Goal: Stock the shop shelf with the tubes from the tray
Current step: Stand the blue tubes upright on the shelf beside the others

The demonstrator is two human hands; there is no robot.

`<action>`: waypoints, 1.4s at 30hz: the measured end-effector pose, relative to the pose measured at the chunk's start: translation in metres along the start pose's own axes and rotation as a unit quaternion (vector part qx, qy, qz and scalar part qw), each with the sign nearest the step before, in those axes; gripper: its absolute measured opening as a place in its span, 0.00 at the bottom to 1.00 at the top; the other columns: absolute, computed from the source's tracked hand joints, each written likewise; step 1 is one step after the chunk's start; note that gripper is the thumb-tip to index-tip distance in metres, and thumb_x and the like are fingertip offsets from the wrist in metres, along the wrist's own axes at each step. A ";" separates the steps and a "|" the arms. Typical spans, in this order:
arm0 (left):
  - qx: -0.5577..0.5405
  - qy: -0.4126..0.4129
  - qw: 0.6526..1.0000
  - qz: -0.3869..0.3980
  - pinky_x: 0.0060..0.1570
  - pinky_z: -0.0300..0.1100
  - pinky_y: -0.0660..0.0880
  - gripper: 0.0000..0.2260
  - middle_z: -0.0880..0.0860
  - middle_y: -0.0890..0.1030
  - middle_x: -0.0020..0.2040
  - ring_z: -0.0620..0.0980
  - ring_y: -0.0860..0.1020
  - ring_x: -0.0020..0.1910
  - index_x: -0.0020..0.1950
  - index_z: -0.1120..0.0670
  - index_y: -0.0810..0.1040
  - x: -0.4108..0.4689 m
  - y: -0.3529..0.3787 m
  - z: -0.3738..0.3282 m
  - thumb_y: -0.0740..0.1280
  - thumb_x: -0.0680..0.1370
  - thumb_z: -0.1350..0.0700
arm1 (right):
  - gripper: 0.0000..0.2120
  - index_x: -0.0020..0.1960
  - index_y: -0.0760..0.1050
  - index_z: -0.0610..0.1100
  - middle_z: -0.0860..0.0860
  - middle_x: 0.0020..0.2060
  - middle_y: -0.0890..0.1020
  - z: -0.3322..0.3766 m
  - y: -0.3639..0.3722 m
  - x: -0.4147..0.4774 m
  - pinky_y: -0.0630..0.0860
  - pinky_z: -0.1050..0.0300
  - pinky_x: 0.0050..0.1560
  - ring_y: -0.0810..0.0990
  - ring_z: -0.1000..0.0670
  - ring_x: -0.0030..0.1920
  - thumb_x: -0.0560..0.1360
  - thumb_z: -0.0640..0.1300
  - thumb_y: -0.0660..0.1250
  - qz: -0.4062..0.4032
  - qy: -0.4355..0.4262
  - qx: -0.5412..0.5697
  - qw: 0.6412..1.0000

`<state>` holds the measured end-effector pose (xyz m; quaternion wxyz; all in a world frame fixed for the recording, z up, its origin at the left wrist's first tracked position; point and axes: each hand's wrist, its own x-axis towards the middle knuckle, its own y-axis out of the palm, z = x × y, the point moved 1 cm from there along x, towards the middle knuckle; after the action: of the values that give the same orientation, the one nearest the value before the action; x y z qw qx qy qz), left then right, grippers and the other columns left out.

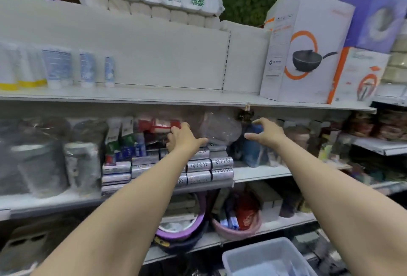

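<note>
Both reaching in, left hand (184,138) grip unclear, right hand (265,133) spread, tray (255,248) cropped

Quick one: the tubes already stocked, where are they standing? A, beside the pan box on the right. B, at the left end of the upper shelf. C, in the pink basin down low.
B: the tubes stand upright in a row at the left end of the upper shelf, well apart from the pan box at its right end.
</note>
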<state>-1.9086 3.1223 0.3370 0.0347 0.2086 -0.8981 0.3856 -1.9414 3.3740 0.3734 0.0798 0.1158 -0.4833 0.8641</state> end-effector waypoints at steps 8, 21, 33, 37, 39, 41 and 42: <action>0.015 0.048 0.995 0.087 0.59 0.52 0.72 0.31 0.57 0.69 0.65 0.60 0.70 0.63 0.64 0.51 0.70 -0.015 0.119 -0.053 0.73 0.68 0.37 | 0.29 0.67 0.70 0.52 0.45 0.64 0.77 -0.123 -0.005 -0.013 0.69 0.49 0.63 0.72 0.40 0.66 0.71 0.60 0.73 0.011 0.086 -0.035 0.996; 0.057 0.060 0.970 0.227 0.62 0.53 0.69 0.32 0.58 0.69 0.68 0.61 0.69 0.67 0.68 0.51 0.70 0.045 0.340 -0.113 0.70 0.70 0.36 | 0.33 0.67 0.70 0.54 0.47 0.62 0.77 -0.309 0.044 0.077 0.73 0.48 0.61 0.73 0.41 0.65 0.65 0.61 0.76 0.077 0.240 -0.037 0.967; 0.121 -0.043 0.946 0.298 0.60 0.52 0.69 0.29 0.57 0.69 0.66 0.60 0.69 0.66 0.67 0.50 0.70 0.046 0.516 -0.104 0.70 0.71 0.37 | 0.32 0.68 0.71 0.50 0.46 0.64 0.75 -0.463 0.125 0.130 0.71 0.52 0.63 0.70 0.42 0.67 0.69 0.58 0.75 0.204 0.249 -0.052 0.945; 0.125 -0.141 0.940 0.283 0.60 0.50 0.70 0.28 0.58 0.72 0.64 0.61 0.71 0.63 0.65 0.51 0.73 0.017 0.565 -0.066 0.69 0.71 0.36 | 0.31 0.66 0.72 0.48 0.45 0.60 0.79 -0.506 0.171 0.130 0.73 0.53 0.57 0.76 0.43 0.62 0.68 0.58 0.76 0.293 0.210 -0.052 0.931; 0.139 -0.181 0.927 0.299 0.61 0.51 0.72 0.31 0.60 0.73 0.64 0.62 0.72 0.64 0.66 0.52 0.73 -0.003 0.590 -0.042 0.71 0.69 0.36 | 0.30 0.66 0.72 0.46 0.45 0.60 0.79 -0.526 0.197 0.118 0.74 0.54 0.56 0.78 0.44 0.60 0.69 0.56 0.76 0.340 0.211 -0.040 0.916; 0.138 -0.235 0.904 0.328 0.62 0.53 0.72 0.32 0.60 0.73 0.65 0.61 0.72 0.65 0.66 0.54 0.72 -0.026 0.612 -0.018 0.72 0.70 0.37 | 0.28 0.65 0.72 0.43 0.45 0.62 0.78 -0.544 0.222 0.100 0.73 0.55 0.57 0.78 0.44 0.61 0.70 0.52 0.76 0.387 0.216 -0.015 0.896; 0.135 -0.263 0.893 0.339 0.62 0.53 0.72 0.32 0.59 0.73 0.66 0.61 0.71 0.65 0.67 0.54 0.72 -0.038 0.621 -0.007 0.71 0.70 0.37 | 0.28 0.66 0.71 0.43 0.44 0.63 0.77 -0.555 0.234 0.089 0.71 0.57 0.56 0.77 0.44 0.61 0.71 0.52 0.76 0.408 0.226 -0.004 0.885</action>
<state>-2.1237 3.5231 -0.0876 -0.3643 -0.0125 -0.8300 0.4221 -2.1538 3.7283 -0.0734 -0.1719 -0.2899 -0.4603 0.8213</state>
